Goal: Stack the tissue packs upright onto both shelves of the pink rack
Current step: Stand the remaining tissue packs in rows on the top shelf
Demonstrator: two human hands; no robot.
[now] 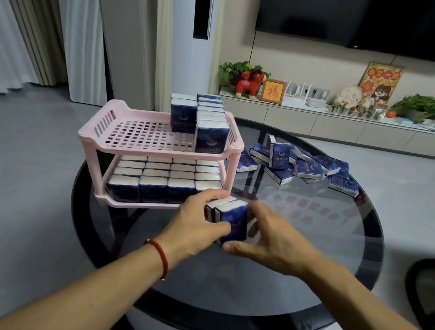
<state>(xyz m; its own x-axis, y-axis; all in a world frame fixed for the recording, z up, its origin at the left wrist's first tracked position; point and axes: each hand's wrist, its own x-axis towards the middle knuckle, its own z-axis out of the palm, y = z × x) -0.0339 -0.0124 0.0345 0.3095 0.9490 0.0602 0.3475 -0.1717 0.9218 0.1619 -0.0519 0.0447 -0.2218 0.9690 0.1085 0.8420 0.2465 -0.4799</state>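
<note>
A pink two-shelf rack (pixel 95 130) stands at the left of a round glass table (pixel 325 230). Its lower shelf is packed with upright blue tissue packs (pixel 152 190). On the upper shelf, upright packs (pixel 209 129) fill only the right side in two rows. Just in front of the rack's right corner, both hands hold a small bundle of upright packs (pixel 233 220) on the table. My left hand (pixel 196 227) grips its left side and my right hand (pixel 270 237) grips its right side, thumb at the front bottom corner.
A loose pile of blue tissue packs (pixel 305 166) lies on the far right of the table, one standing upright. A dark chair edge (pixel 429 281) sits at the right. Behind are a TV cabinet (pixel 349 127) with plants and ornaments, and curtains.
</note>
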